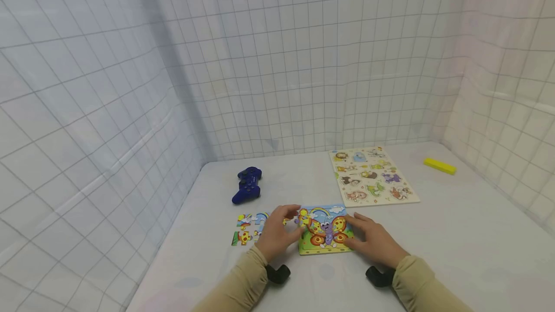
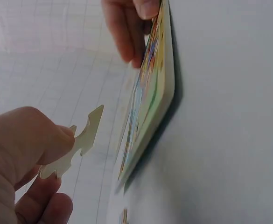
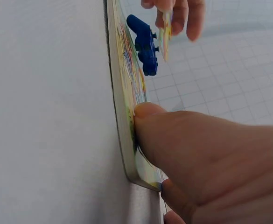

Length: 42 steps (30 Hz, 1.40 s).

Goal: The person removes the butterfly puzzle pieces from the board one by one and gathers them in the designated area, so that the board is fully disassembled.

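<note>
My left hand pinches a jigsaw piece between thumb and fingers. Its pale back faces the left wrist view, and in the head view it overlaps the left side of a butterfly puzzle board. The board lies in front of me with its butterfly picture up. On the board's right side is my right hand, its thumb pressed on the picture face and its fingers at the edge. Loose jigsaw pieces lie left of the board, partly hidden by my left hand.
A blue game controller sits behind the loose pieces. Toward the back right lies a larger animal puzzle board, with a yellow block farther right. Grid-patterned sheeting encloses the white table at the back and sides.
</note>
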{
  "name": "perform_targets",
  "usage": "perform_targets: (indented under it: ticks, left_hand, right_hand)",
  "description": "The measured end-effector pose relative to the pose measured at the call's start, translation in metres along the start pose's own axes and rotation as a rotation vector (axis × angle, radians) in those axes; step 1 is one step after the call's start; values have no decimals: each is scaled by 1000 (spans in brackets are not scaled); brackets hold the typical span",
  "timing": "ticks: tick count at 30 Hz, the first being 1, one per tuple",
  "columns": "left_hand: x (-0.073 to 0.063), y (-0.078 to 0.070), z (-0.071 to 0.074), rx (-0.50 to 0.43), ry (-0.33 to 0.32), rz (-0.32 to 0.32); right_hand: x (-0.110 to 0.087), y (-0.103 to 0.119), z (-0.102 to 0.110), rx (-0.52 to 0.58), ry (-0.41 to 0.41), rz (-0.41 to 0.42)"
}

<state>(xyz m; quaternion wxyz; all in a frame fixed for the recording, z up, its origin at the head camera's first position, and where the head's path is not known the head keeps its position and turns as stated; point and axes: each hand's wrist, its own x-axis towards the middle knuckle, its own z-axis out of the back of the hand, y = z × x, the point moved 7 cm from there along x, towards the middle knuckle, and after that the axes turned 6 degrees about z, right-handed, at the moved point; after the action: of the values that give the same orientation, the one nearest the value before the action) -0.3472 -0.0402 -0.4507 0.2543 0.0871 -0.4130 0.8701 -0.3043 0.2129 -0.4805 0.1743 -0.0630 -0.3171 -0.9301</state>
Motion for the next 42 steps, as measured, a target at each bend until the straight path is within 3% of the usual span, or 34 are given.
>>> perform_targets:
  ticks: [4, 8, 14, 17, 34, 42]
  left_hand:
    - [-11, 22, 33, 18, -50, 47]
    - [-17, 34, 48, 23, -35, 90]
    - [-19, 34, 42, 89, 90, 41]
    - [-20, 31, 39, 118, 120, 16]
    - [-22, 38, 36, 207, 187, -2]
    - [-23, 36, 35, 221, 149, -48]
  right_hand:
    - [1, 1, 1, -11, -8, 11]
    - [2, 0, 3, -21, -7, 22]
    - [2, -3, 7, -14, 2, 15]
    - [1, -3, 6, -9, -2, 14]
    - [0, -2, 0, 3, 12, 14]
    - [0, 0, 0, -15, -10, 49]
